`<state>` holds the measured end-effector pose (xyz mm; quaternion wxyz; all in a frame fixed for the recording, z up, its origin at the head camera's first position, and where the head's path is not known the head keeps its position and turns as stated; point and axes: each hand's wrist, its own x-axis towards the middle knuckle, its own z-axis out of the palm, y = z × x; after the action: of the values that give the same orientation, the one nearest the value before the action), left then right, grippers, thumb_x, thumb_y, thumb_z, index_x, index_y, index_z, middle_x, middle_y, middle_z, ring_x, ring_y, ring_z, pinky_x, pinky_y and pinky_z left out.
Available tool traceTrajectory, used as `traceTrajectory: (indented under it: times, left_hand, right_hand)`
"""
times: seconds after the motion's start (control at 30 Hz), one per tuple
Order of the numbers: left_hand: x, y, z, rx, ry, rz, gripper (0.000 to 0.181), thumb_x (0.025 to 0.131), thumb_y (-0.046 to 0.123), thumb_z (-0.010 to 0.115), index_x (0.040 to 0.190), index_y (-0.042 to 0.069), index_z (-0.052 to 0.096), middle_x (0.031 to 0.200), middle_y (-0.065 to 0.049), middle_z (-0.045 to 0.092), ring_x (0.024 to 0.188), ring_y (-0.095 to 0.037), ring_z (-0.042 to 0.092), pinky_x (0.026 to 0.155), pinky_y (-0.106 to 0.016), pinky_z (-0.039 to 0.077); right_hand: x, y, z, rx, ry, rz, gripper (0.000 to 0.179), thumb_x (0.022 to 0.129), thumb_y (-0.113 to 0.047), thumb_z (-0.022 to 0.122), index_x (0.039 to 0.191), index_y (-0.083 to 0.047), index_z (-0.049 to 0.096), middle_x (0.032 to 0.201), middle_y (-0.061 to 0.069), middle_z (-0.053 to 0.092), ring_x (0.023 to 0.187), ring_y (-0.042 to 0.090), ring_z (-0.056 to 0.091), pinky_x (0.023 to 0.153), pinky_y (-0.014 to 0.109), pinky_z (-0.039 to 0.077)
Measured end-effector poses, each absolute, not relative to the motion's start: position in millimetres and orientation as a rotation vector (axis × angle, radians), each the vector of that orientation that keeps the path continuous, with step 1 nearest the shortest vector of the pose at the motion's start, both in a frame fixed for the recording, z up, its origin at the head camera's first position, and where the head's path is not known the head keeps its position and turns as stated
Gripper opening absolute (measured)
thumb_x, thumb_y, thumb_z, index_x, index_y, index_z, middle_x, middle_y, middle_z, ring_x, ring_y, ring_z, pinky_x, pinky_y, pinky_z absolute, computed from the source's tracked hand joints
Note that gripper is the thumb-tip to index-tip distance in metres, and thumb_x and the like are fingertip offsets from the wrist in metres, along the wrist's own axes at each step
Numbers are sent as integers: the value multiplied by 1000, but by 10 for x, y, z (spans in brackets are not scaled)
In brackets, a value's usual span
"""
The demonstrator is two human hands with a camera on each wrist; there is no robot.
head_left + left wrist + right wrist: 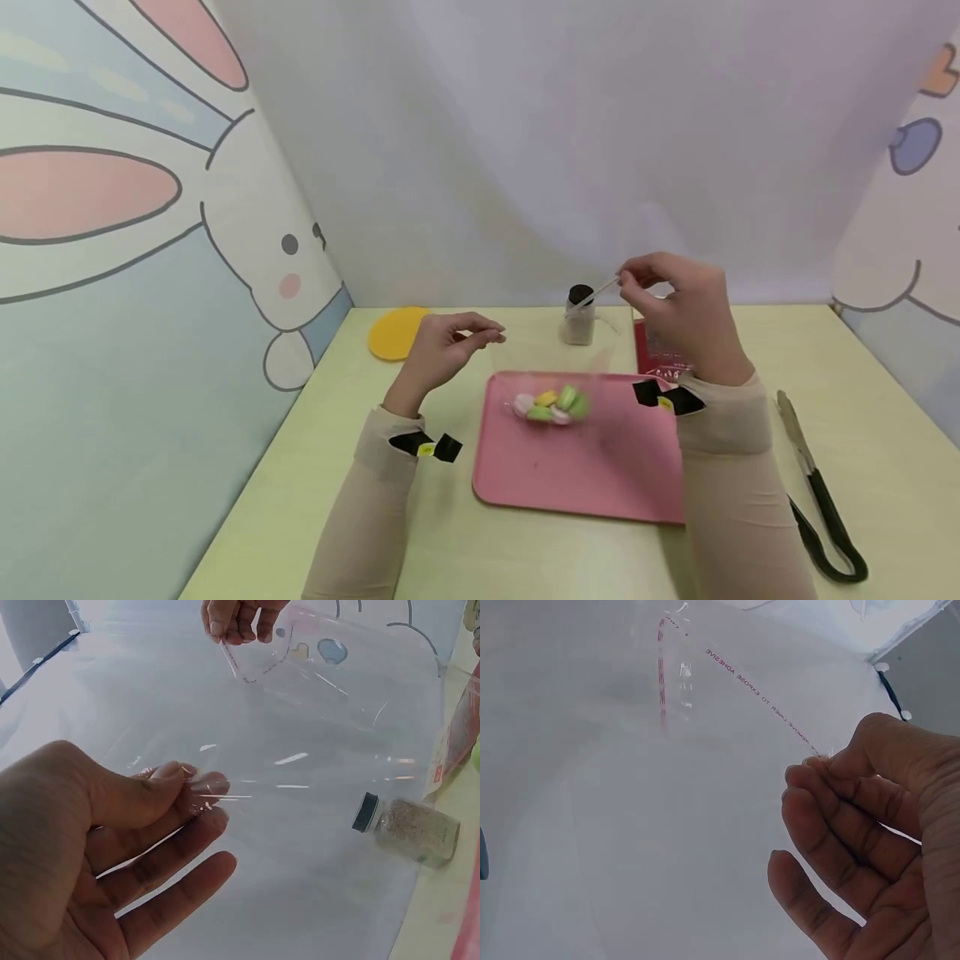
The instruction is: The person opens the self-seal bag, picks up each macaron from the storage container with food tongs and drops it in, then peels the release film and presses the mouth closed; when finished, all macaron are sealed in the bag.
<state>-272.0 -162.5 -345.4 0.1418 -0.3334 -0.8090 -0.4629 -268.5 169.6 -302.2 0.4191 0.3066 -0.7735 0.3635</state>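
Observation:
My left hand pinches the edge of a clear plastic bag between thumb and index finger, its other fingers loosely extended. Higher and to the right, my right hand pinches one end of a thin adhesive liner strip with reddish print. The strip slants down from those fingertips toward the bag's top, where a red-marked edge shows in the right wrist view. Small green, yellow and pale pink pieces are grouped low in the bag, over the pink tray in the head view.
A black-capped jar stands behind the tray, seen through the film. A red packet lies partly hidden behind my right hand. At the back left is a yellow disc; black-handled tongs lie at the right. Printed walls enclose the table.

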Motion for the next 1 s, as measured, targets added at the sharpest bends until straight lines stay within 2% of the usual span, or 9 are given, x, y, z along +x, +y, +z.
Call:
traceTrajectory:
  times: [0.07,0.27,0.47,0.8,1.0]
  left_hand:
    - [-2707,-1663,-3440,-900,-2337,-1329,9,95,16,71,100,18,79,90,7,76,82,-7,72,70,-29,58]
    - [-2647,-1780,-3426,-801,-2324,-1279,7,94,10,72,97,12,78,89,0,76,81,-11,72,66,-30,57]
    - [-2533,-1912,-3380,-758,-2308,-1217,10,93,9,72,96,17,77,87,3,75,80,-13,72,64,-28,56]
    - [-2507,-2167,-3240,-741,-2254,-1050,7,95,14,71,98,17,77,86,8,75,80,-7,70,63,-27,57]
    - [-2460,-2337,-3193,-647,-2275,-903,6,95,13,72,97,14,77,85,5,75,77,-8,70,61,-27,56]
  right_hand:
    - [-2699,1729,-3012,746,-1937,904,13,86,1,69,92,-7,77,82,2,74,74,-5,60,61,8,41]
    - [-2722,1893,-3042,674,-1954,877,11,89,-2,68,95,-3,77,87,7,76,80,-17,57,70,6,43]
    - [-2693,2018,-3105,554,-1952,910,10,90,-4,69,95,0,77,88,14,75,82,-21,54,80,5,42]
    - [-2757,2062,-3141,491,-1970,938,12,91,-8,69,95,-1,77,87,16,75,79,-22,54,79,4,40]
    - [-2811,2184,-3248,557,-2082,870,11,90,-7,69,96,-4,77,83,14,73,79,-24,51,74,4,38]
